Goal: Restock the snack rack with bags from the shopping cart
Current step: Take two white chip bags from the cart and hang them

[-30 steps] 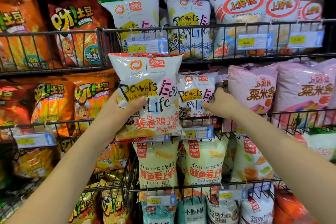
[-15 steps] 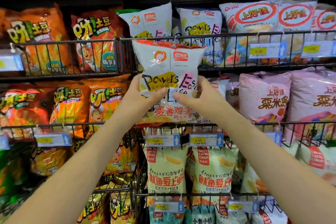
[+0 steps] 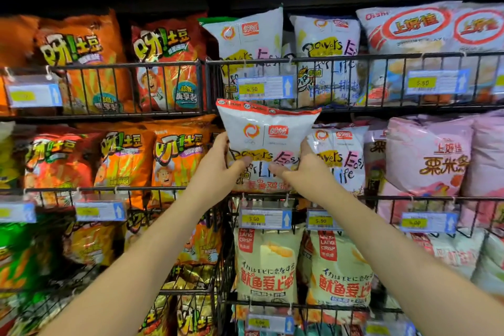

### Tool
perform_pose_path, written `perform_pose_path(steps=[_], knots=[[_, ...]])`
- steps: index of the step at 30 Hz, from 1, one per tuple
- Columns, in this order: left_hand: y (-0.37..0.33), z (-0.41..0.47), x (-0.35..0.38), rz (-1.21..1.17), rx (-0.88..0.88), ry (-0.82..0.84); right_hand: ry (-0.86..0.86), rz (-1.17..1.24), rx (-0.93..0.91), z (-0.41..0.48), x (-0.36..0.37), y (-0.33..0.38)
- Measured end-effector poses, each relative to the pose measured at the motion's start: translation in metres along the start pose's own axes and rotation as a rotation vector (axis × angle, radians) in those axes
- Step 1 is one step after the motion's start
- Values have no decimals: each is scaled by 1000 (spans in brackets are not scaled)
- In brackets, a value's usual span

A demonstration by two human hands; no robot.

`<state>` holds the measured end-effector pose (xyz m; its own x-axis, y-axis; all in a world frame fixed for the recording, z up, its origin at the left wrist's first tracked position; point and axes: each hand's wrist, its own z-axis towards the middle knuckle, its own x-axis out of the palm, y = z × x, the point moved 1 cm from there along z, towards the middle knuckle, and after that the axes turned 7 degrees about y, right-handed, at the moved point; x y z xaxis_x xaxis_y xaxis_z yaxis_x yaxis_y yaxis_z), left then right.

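Observation:
A white snack bag (image 3: 268,132) with a red top seam and "Powers Easy Life" print is upright in the second shelf row of the wire snack rack (image 3: 341,58). Its lower part sits behind the shelf's front rail. My left hand (image 3: 218,163) grips its left side, thumb across the front. My right hand (image 3: 302,165) grips its right side. A matching white bag (image 3: 341,155) stands just right of it in the same basket. The shopping cart is out of view.
Orange potato-chip bags (image 3: 174,153) fill the baskets to the left. Pink bags (image 3: 431,155) stand to the right, and more white bags (image 3: 251,38) above. Pale green crisp bags (image 3: 267,264) hang below. Price tags (image 3: 264,218) are clipped to the rails.
My right hand left the shelved bag and joined the left on the white bag. Both hands moved it forward and down into the second-row basket, beside the matching bag.

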<state>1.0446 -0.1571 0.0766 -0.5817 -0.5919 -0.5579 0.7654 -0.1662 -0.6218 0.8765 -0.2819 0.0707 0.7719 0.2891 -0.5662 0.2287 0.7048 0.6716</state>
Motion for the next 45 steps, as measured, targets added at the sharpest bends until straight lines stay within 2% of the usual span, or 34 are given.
perform_pose_path(steps=[3, 7, 11, 20, 26, 32, 40, 45], knots=[[2, 10, 2, 125, -50, 52, 55, -103, 42, 11, 3, -5], [5, 26, 3, 230, -131, 118, 155, -99, 145, 28, 4, -14], [1, 41, 5, 270, -171, 199, 208, -110, 251, 39, 10, -20], [17, 67, 23, 310, -328, 243, 284, -274, 383, 48, 16, -18], [20, 64, 30, 279, -394, 214, 313, -332, 389, 40, 16, -11], [14, 51, 29, 387, -320, 83, 299, -388, 364, 31, 14, -3], [-8, 26, 19, 518, -309, 200, 264, -525, 272, 18, 4, 6], [-35, 1, 18, 741, -228, 201, 184, -534, 140, -15, -28, 14]])
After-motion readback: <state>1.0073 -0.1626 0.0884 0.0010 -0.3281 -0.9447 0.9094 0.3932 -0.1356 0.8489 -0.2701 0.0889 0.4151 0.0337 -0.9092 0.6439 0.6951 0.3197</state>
